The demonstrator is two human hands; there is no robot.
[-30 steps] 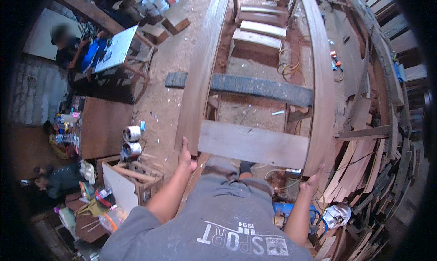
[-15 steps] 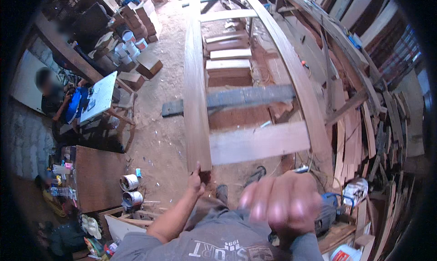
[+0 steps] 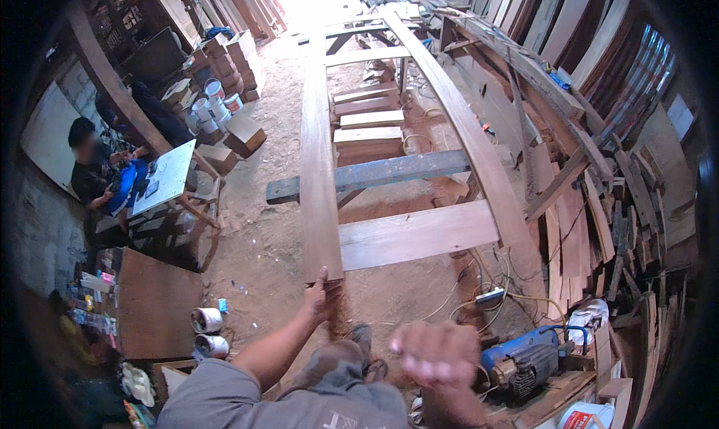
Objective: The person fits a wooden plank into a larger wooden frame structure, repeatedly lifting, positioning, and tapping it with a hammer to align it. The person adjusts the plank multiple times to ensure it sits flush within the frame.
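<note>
With the wooden frame [image 3: 319,167] lying over a dark beam [image 3: 401,170], the left grip [image 3: 317,297] is clasping its near left end and the right grip [image 3: 440,354] (too blurred to tell if closed) is hanging clear.

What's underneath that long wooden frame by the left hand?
A dark beam crosses beneath the frame. Through its openings, wooden blocks and brown ground show. Whatever lies directly beneath the side rails and wide near board is hidden.

The wooden frame [image 3: 419,234] is light brown, the support beam [image 3: 401,170] blue-grey, the compressor [image 3: 517,348] blue
</note>
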